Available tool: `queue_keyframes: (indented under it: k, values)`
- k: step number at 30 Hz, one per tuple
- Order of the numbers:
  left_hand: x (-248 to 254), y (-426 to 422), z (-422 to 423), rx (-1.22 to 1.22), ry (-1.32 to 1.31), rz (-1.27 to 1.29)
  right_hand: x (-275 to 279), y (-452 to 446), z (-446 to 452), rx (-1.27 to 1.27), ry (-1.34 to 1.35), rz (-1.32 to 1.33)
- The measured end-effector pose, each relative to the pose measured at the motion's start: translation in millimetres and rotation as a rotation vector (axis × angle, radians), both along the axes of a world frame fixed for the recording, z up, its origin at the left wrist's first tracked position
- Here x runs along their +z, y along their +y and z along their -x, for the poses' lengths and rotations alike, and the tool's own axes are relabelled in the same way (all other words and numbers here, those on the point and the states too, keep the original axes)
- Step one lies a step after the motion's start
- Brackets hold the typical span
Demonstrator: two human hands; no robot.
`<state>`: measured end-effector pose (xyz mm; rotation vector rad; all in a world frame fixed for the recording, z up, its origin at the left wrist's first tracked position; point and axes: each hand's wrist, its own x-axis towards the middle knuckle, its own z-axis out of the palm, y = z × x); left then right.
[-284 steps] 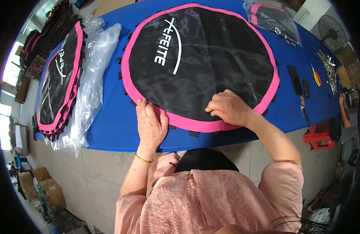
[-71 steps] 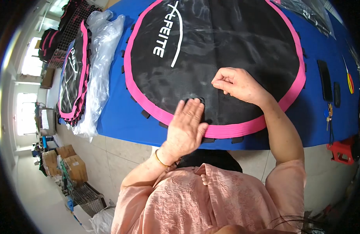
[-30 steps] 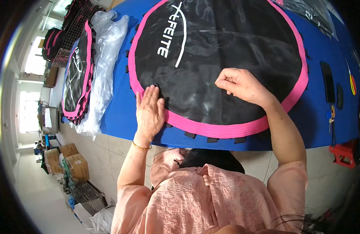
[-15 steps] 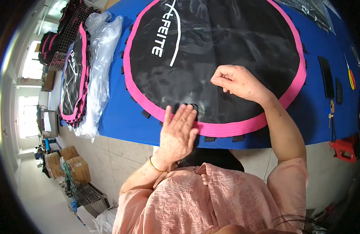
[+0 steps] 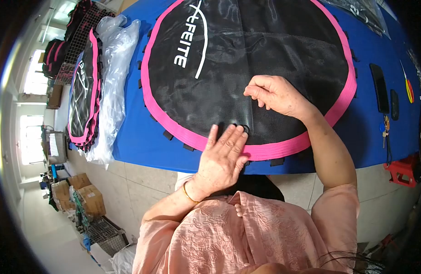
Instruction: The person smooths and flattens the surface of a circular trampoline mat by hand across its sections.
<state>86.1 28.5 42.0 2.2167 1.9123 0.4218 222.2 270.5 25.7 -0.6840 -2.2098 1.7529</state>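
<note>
A round black trampoline mat (image 5: 292, 59) with a pink border and white lettering lies flat on a blue-covered table. My left hand (image 5: 224, 157) rests with fingers outstretched across the mat's near pink edge. Close to its fingertips sits a small dark ring-like thing (image 5: 246, 129), partly covered by them, its kind unclear. Over the mat's near right part, my right hand (image 5: 278, 97) is closed, thumb against the fingers. Whatever it may hold is hidden. Short black tabs (image 5: 188, 147) stick out around the border.
To the left are clear plastic wrap (image 5: 114, 86) and a stack of similar mats (image 5: 85, 96). At right lie a black phone-like slab (image 5: 379, 86), a smaller dark object (image 5: 394, 104), keys (image 5: 385, 125) and a red-yellow-handled tool (image 5: 410, 90). A red stool (image 5: 401, 170) stands below the table edge.
My left hand has slid right along the mat's near edge, and the small dark thing sits farther right too. My right hand stays nearly still, closed.
</note>
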Motion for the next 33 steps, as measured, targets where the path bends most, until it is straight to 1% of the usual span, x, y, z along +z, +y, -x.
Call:
queue_keyframes:
  k: [2,5,7,10,12,13,15,16,19,25,27,33]
  values:
    - [2,5,13,0.065,0.027,-0.027,-1,0,0,-0.001,0.002,0.001]
    - [-1,14,41,0.194,0.146,-0.066,0,0,1,-0.005,-0.002,0.010]
    - [-5,20,54,0.228,0.168,-0.094,2,0,1,-0.012,-0.010,0.014]
    - [-6,28,49,0.184,0.118,-0.103,1,0,1,-0.058,0.020,0.030]
    - [-4,35,38,0.117,0.067,-0.112,-11,4,2,-0.158,0.126,-0.096]
    - [-6,39,32,0.089,0.048,-0.129,-14,6,3,-0.156,0.126,-0.099]
    - [-6,48,20,0.045,0.024,-0.134,-20,10,3,-0.292,0.178,-0.192]
    - [-7,53,13,0.031,0.022,-0.134,-21,13,3,-0.320,0.173,-0.206]
    - [-14,64,8,0.019,0.035,-0.173,-17,12,3,-0.356,0.150,-0.169]
    - [-21,84,46,0.159,0.161,-0.197,-17,13,2,-0.346,0.185,-0.158]
    - [-18,84,44,0.153,0.147,-0.176,-17,14,2,-0.347,0.198,-0.145]
    - [-5,47,-9,-0.075,-0.043,-0.069,-16,14,2,-0.348,0.172,-0.108]
